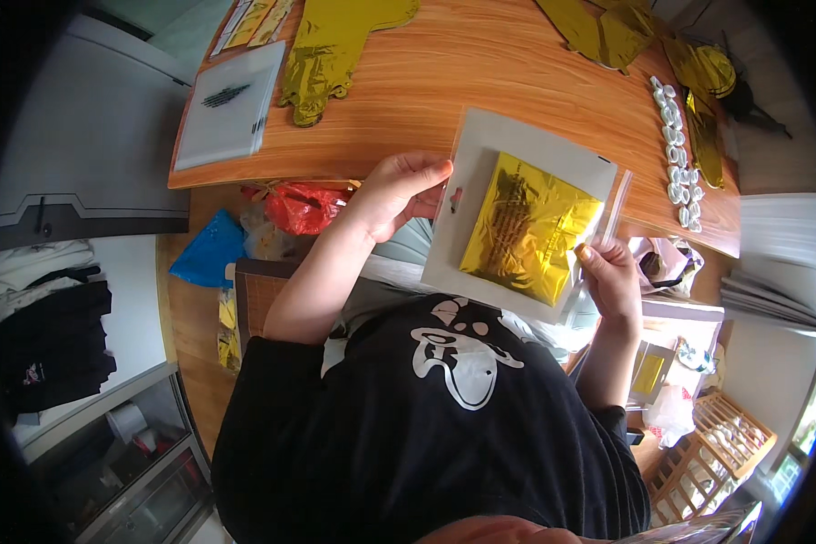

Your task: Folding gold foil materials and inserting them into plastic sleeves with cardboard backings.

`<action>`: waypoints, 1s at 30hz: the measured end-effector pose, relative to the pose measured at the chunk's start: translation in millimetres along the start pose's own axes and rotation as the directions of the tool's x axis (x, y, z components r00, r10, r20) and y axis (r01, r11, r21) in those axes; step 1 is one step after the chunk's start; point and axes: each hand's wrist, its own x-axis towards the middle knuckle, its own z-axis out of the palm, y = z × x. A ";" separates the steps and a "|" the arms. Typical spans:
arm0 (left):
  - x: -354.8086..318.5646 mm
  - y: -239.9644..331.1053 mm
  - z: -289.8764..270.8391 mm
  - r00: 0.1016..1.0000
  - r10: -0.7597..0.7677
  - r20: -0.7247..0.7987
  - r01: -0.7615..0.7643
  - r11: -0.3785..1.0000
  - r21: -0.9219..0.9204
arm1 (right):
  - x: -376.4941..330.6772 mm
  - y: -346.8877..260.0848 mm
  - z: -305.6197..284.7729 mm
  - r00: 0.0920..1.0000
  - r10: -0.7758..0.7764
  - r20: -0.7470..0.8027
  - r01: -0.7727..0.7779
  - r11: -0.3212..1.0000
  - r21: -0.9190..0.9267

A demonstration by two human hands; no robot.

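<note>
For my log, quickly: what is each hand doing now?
Left hand: closed on the clear bag holding folded gold foil.
Right hand: closed on the bag's lower edge.

The middle of the bench [480, 63] lies bare, so a hand can pass there freely. At the left edge a stack of white sheets [231, 104] blocks the way, with a gold foil piece [331, 50] just beside it. Along the right edge a row of small white pieces [678, 150] and more gold foil [698, 100] stand in the way.
</note>
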 end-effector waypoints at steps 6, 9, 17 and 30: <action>-0.9 -0.2 2.9 0.996 0.078 -0.033 -0.071 0.984 0.162 | -0.6 -7.1 4.2 0.999 -0.030 -0.040 0.024 0.990 -0.140; 1.0 -0.1 0.4 0.996 0.063 -0.066 -0.047 0.975 0.218 | -4.5 -20.0 15.3 1.000 -0.006 0.013 0.006 0.999 0.044; 21.2 17.2 7.4 0.984 0.174 -0.045 -0.155 0.948 0.279 | 12.8 -2.0 14.2 0.984 0.007 -0.180 -0.006 1.000 0.005; 108.3 22.0 54.3 0.829 0.422 0.366 -0.181 -0.417 0.891 | 46.7 44.6 73.0 0.939 -0.037 -0.342 0.210 0.850 0.484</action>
